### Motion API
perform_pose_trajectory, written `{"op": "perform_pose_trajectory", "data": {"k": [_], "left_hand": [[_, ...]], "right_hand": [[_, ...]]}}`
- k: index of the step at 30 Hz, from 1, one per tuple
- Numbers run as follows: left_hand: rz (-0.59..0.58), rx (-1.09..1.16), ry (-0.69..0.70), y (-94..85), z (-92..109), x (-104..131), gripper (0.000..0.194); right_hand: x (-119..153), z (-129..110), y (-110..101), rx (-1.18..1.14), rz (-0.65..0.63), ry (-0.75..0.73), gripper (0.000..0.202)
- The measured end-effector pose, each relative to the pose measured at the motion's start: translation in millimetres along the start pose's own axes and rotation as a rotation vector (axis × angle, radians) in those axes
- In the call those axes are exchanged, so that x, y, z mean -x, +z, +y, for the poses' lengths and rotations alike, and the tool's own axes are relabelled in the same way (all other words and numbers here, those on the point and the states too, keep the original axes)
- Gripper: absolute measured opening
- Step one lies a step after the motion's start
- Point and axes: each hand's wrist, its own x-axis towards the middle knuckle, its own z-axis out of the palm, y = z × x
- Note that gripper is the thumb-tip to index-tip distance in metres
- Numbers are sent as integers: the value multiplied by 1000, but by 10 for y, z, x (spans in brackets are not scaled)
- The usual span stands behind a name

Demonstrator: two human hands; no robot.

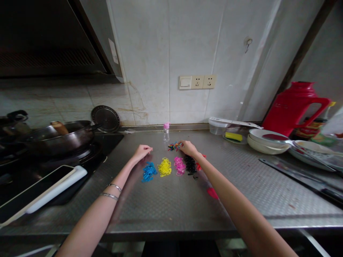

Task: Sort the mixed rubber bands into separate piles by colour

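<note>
Small rubber bands lie on the metal counter in separate heaps: blue, yellow, pink and black. Some red ones show partly behind my right forearm. My left hand is above the blue heap, its fingers pinched together; whatever is in them is too small to make out. At a small mixed-colour heap farther back, my right hand has its fingers bent down and drawn together at the heap's right edge. A clear bottle with a pink cap stands behind that heap.
On the left, a pan sits on the stove, with a phone on a white stand nearby. Bowls, a yellow sponge, a long knife and a red thermos occupy the right. A pink-red item lies beside my right forearm.
</note>
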Motion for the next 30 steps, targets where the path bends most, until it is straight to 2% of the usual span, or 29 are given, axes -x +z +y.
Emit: {"op": "perform_pose_trajectory", "data": {"k": [3, 6, 14, 19, 25, 30], "left_hand": [[0, -5, -7, 15, -3, 1, 30], [-2, -16, -7, 46, -35, -22, 30], [-7, 1, 23, 77, -106, -48, 28], [-63, -5, 58, 53, -109, -40, 30], [-43, -14, 55, 56, -103, -36, 29], [-34, -24, 49, 57, -89, -30, 29]], "right_hand": [[28, -48, -35, -25, 33, -2, 34], [74, -194, -46, -81, 45, -67, 32], [340, -893, 40, -187, -34, -386, 34], [550, -1180, 106, -153, -115, -477, 33], [654, -1216, 89, -144, -127, -526, 34], [613, -954, -133, -86, -73, -430, 34]]}}
